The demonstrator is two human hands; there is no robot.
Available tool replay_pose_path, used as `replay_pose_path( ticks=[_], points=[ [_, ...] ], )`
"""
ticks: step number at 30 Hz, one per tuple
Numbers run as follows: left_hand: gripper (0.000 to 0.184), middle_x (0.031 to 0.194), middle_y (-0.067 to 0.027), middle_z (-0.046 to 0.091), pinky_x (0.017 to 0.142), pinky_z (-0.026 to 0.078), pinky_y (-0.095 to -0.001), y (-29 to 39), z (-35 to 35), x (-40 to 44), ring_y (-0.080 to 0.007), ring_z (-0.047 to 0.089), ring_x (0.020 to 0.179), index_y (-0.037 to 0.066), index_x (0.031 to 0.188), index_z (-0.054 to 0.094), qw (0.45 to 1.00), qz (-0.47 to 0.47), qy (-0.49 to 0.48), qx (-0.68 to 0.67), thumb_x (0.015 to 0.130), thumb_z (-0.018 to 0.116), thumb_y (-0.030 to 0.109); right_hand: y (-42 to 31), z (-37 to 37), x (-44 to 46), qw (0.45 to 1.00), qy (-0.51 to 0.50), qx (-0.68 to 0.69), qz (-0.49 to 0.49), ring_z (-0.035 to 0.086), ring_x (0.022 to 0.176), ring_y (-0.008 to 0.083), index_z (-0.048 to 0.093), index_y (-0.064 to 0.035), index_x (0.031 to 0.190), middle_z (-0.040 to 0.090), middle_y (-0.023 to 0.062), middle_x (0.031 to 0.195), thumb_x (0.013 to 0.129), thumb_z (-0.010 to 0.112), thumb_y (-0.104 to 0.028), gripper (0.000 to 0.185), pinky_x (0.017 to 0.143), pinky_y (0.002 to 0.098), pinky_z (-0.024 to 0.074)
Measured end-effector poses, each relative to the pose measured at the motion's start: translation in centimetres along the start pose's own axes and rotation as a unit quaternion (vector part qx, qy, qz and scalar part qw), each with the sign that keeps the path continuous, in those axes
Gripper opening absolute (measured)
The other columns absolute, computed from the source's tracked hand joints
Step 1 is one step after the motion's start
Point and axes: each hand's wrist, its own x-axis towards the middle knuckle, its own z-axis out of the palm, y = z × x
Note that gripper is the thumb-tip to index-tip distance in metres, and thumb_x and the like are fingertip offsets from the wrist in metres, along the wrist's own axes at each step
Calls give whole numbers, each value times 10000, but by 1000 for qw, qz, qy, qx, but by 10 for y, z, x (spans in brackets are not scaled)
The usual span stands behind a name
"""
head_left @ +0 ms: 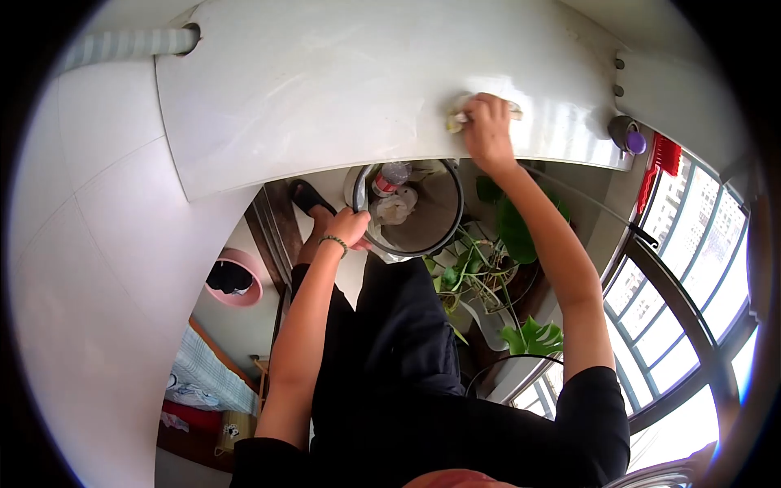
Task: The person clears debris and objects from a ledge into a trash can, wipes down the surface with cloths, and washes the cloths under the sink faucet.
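Clutching a crumpled cloth in the curled fingers of the right hand and holding it against a white surface, near the front edge and well apart from a purple-capped container. Gripping the dark rim of a round bin with the closed left hand, just below that edge, with a red-labelled can and a crumpled white wad inside and green leafy plants just beside.
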Motion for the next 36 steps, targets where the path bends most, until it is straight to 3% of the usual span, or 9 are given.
replay_pose_path(
  ticks=[8,11,16,20,21,24,25,28,36],
  points=[
    [456,886,-173,587,454,538,-355,-31,-32,13,-293,681,573,-44,1217,426,999,-5,-3,-41,871,495,246,-163,67,1,942,-194,174,-212,494,1050,273,581,-109,1028,533,63,1111,769,612,-103,261,954,396,399],
    [448,893,-172,594,465,541,-346,-41,-52,9,-290,681,571,-33,1216,428,998,2,-3,-55,870,499,243,-148,36,-15,950,-195,206,-135,499,1048,286,570,-95,1040,524,76,1096,698,648,-34,356,927,400,417],
    [439,876,-210,649,436,536,-336,-60,-90,-2,-293,691,574,-102,1164,456,997,-2,23,-77,873,497,224,5,5,81,987,136,43,70,526,974,347,550,-34,969,582,137,984,722,601,69,272,838,453,401],
    [436,884,-208,639,457,541,-346,-80,-109,5,-301,687,579,-83,1170,446,993,-23,37,-112,866,513,222,134,12,190,948,118,-11,294,576,982,383,644,-19,1075,624,201,1073,861,652,-257,320,882,452,464],
    [441,877,-203,622,463,545,-353,-84,-112,12,-309,682,576,-73,1181,435,992,-29,40,-119,865,521,223,125,34,200,945,194,-164,208,583,974,367,667,-54,1023,638,164,1075,859,647,-268,270,894,444,467],
    [440,863,-197,603,485,555,-364,-91,-117,10,-318,679,582,-62,1183,428,989,-49,63,-128,862,533,221,-38,71,227,988,48,4,150,483,1156,372,603,-53,1136,559,172,1216,917,552,-219,279,976,491,382],
    [437,859,-196,602,492,558,-366,-86,-117,8,-318,679,587,-61,1179,430,988,-50,70,-126,861,535,219,-72,101,227,990,133,34,38,505,959,357,607,-71,930,571,140,1003,824,642,-106,117,845,478,406],
    [438,886,-197,598,514,564,-372,-80,-122,-2,-321,683,607,-46,1192,419,988,-45,61,-135,859,540,212,-157,128,229,992,48,104,-55,525,975,350,603,-64,995,584,154,1016,888,596,-187,163,844,451,416],
    [434,950,-173,598,525,559,-378,-90,-137,2,-320,693,624,-29,1218,409,987,-57,21,-147,868,530,197,-219,92,25,924,-199,241,-220,523,994,300,598,-93,983,553,96,1043,776,628,-70,211,886,420,423]
  ],
)
